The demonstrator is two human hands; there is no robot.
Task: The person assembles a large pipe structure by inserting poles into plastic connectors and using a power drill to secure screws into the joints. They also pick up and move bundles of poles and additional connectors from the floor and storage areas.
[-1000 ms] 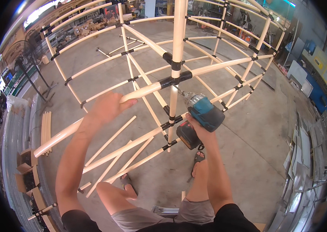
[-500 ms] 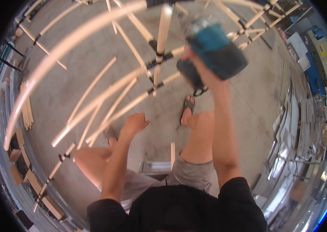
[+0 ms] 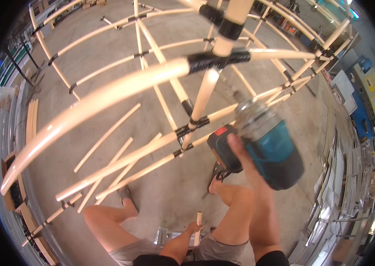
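Drill (image 3: 278,144) up in the right hand (image 3: 241,155), just to the right of the near upright pole (image 3: 205,95)! The right grip is wrapped firmly around the tool, fingers curled in, with the dark battery (image 3: 226,148) jutting out on the side toward the upright pole. The teal body leans down and away from that pole, the clear nose (image 3: 254,116) angles up and left, and the tip is smeared by blur, apart from the wood.

Now the left hand (image 3: 194,228), well below the upright pole, down between the bent legs (image 3: 229,197): this grip looks closed about a short pole (image 3: 199,218), its upper end poking up past the fingers; how tightly, I cannot tell. Near it sits a silvery metal object (image 3: 162,236), partly hidden by the forearm.

Back up top, a black joint (image 3: 196,62) clasps the upright pole, and a long cross pole (image 3: 85,106) sweeps out from it to the left. Lower on the upright pole, another black joint (image 3: 201,122) meets a rail. Left of the upright pole, loose poles (image 3: 107,138) lie on the concrete floor (image 3: 165,190). Far to its right, metal sheets (image 3: 342,177) are piled up.
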